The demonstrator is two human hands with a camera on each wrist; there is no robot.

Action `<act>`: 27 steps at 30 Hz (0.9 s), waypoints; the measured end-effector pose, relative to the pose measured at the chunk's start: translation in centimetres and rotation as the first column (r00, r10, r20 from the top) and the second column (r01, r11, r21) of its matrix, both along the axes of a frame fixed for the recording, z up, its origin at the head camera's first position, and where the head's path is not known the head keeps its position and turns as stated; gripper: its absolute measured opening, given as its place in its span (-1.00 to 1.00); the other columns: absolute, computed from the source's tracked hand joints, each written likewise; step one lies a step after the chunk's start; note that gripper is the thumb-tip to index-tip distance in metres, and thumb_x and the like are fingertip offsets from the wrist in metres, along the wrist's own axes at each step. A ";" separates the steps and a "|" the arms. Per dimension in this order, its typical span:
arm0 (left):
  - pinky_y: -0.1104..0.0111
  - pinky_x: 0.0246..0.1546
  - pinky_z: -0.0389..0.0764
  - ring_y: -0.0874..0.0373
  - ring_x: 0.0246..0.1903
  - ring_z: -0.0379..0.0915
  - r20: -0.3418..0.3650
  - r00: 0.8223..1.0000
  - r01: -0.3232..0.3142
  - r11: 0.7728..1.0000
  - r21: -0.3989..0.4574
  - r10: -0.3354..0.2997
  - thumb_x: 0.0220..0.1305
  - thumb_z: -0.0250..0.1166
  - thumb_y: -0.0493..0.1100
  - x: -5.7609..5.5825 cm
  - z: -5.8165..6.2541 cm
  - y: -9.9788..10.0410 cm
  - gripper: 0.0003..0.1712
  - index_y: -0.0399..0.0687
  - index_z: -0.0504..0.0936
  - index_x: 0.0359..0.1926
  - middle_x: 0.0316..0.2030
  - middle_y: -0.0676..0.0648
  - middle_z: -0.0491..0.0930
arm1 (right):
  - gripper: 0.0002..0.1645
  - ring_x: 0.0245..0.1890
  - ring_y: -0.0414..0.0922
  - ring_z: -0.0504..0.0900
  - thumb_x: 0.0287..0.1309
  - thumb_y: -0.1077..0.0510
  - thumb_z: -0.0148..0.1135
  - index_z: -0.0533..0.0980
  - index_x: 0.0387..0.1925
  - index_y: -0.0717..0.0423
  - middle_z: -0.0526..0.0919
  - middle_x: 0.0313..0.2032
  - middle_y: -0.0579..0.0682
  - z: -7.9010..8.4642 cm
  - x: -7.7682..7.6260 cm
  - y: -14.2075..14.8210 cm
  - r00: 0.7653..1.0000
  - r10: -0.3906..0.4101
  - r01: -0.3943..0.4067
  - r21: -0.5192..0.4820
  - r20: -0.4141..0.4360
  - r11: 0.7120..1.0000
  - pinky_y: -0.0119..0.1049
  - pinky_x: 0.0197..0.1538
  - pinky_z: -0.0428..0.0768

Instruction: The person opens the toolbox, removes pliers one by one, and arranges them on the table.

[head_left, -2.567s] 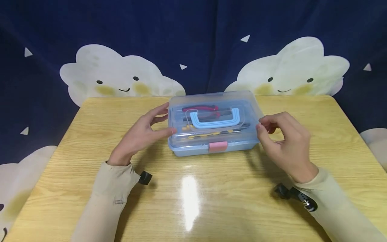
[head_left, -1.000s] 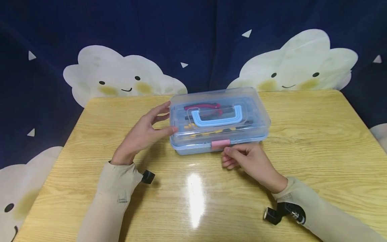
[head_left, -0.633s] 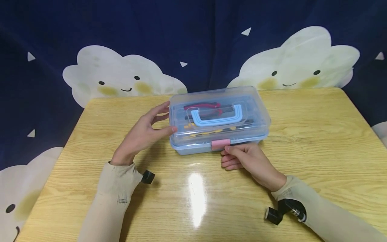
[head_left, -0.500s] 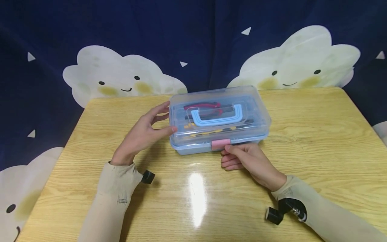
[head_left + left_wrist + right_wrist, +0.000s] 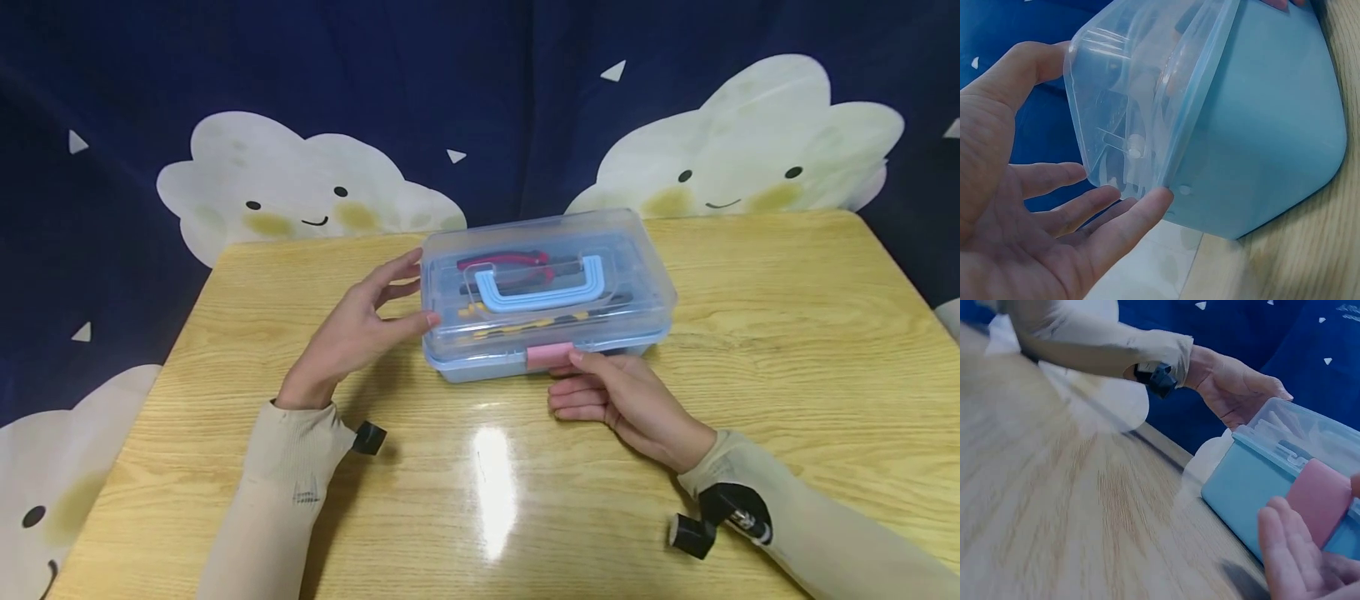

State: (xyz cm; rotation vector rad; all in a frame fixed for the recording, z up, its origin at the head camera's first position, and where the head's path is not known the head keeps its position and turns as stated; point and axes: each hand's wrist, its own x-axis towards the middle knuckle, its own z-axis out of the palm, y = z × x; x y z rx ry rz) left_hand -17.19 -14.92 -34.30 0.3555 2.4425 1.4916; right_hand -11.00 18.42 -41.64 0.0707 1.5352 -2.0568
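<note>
A blue toolbox [image 5: 480, 373] with a clear lid, a light-blue handle [image 5: 543, 300] and a pink latch [image 5: 547, 356] stands on the table, its lid down. Through the lid show red-handled pliers [image 5: 510, 259] and a yellow-and-black tool [image 5: 525, 327]. My left hand [image 5: 356, 325] holds the box's left end; in the left wrist view its thumb and fingers span the lid [image 5: 1110, 94]. At the front, my right hand [image 5: 633, 404] has its thumb on the latch's right edge. Its index finger is mostly hidden under the latch; the other fingers stretch out in front.
The wooden table [image 5: 420, 517] extends around the box, with its back edge just behind it. A dark blue curtain [image 5: 517, 83] with white clouds hangs behind. Small black wrist cameras [image 5: 369, 437] sit on both sleeves.
My right hand has left the box's right end and come to the front latch. Most recently its thumb has shifted slightly up and right on the latch. The left hand keeps its hold.
</note>
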 end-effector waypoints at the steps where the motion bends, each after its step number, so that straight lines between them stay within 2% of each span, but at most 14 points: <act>1: -0.04 0.37 0.54 -0.01 0.54 0.24 -0.001 1.000 0.000 1.000 0.002 0.000 0.30 0.47 0.02 0.0 0.0 0.0 0.01 0.23 0.11 0.63 0.54 -0.05 0.25 | -0.37 -0.19 -0.09 0.85 0.53 -0.10 0.13 0.49 0.23 0.40 0.84 -0.25 0.05 0.0 0.0 0.0 1.000 -0.010 0.011 -0.022 0.017 1.000 -0.17 0.01 0.79; 5: -0.04 0.38 0.53 0.01 0.53 0.25 -0.002 1.000 -0.002 1.000 0.008 0.002 0.30 0.47 0.02 -0.1 0.1 0.1 0.01 0.23 0.11 0.63 0.54 -0.04 0.26 | -0.54 -0.19 -0.13 0.84 0.50 -0.12 0.16 0.64 0.03 0.19 0.85 -0.25 0.04 0.2 0.1 -0.1 0.995 -0.056 0.063 -0.096 0.078 0.993 -0.21 0.02 0.78; 7: -0.04 0.38 0.53 0.01 0.54 0.25 0.000 1.000 -0.003 1.000 0.009 0.003 0.30 0.47 0.02 -0.1 0.2 0.1 0.01 0.23 0.11 0.63 0.53 -0.04 0.26 | -0.58 -0.20 -0.16 0.84 0.50 -0.11 0.17 0.65 -0.02 0.16 0.85 -0.26 0.03 0.2 0.2 -0.2 0.993 -0.073 0.083 -0.111 0.095 0.990 -0.24 0.01 0.79; 16: -0.05 0.37 0.54 0.00 0.54 0.22 0.012 1.000 0.000 1.000 0.010 0.000 0.29 0.48 0.02 0.0 0.4 0.0 0.01 0.25 0.12 0.63 0.53 -0.04 0.25 | -0.57 -0.29 -0.23 0.81 0.44 -0.15 0.22 0.65 -0.08 0.16 0.82 -0.32 -0.04 -0.1 -0.1 -0.8 0.988 -0.099 0.109 -0.082 0.118 0.991 -0.34 -0.11 0.79; 22: -0.06 0.37 0.53 -0.03 0.55 0.20 0.010 1.000 0.015 1.000 0.018 -0.015 0.30 0.47 0.03 0.0 0.3 0.0 0.00 0.27 0.12 0.62 0.53 -0.03 0.24 | -0.46 -0.24 -0.21 0.82 0.45 -0.16 0.21 0.58 0.04 0.28 0.83 -0.27 -0.01 -0.2 0.0 -0.9 0.991 -0.096 0.102 -0.060 0.090 0.993 -0.30 -0.05 0.79; 27: -0.07 0.36 0.54 -0.03 0.55 0.20 0.018 1.000 0.015 1.000 0.025 -0.015 0.30 0.48 0.03 0.0 0.1 0.0 0.00 0.28 0.13 0.62 0.53 -0.01 0.25 | -0.50 -0.23 -0.20 0.82 0.45 -0.15 0.22 0.63 -0.01 0.24 0.83 -0.29 -0.01 -0.2 0.1 -0.9 0.991 -0.103 0.108 -0.044 0.090 0.993 -0.28 -0.02 0.79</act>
